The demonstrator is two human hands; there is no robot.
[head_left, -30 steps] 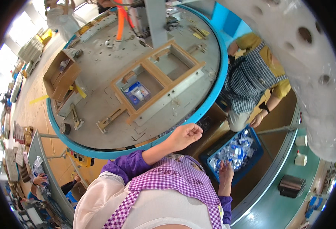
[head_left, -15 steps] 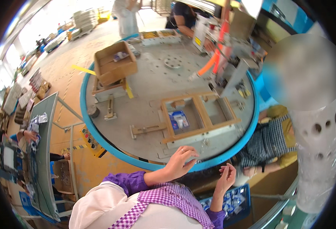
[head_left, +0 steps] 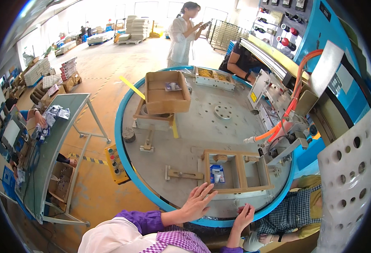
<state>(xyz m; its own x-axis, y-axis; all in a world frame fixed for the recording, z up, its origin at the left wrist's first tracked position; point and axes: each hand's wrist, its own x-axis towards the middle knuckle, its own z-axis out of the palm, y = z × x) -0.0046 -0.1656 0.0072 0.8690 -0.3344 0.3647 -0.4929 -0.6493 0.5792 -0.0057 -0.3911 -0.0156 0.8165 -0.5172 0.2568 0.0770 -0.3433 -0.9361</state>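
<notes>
My left hand (head_left: 195, 205) hovers over the near rim of a round grey turntable (head_left: 189, 133) with a blue edge. Its fingers are stretched out and hold nothing visible; their tips overlap the front edge of a wooden frame (head_left: 240, 173) with two compartments. In the frame's left compartment lies a small blue-and-white packet (head_left: 217, 173); no packet shows in the right one. To the right, my right hand (head_left: 243, 217) is over the same rim, thumb and fingers drawn together. Whatever may be between those fingertips is too small to make out.
A cardboard box (head_left: 167, 101) rests on another fixture at the turntable's left. Orange hoses (head_left: 288, 116) and a metal arm reach over its right side. A yellow button box (head_left: 117, 165) stands left, beyond it a green table (head_left: 63, 135). A co-worker's checked apron (head_left: 293, 206) is close on the right.
The view has lifted, bringing the far room into sight and taking the blue crate of packets out. My left hand now reaches closer to the wooden frame, and my right hand overlaps the rim.
</notes>
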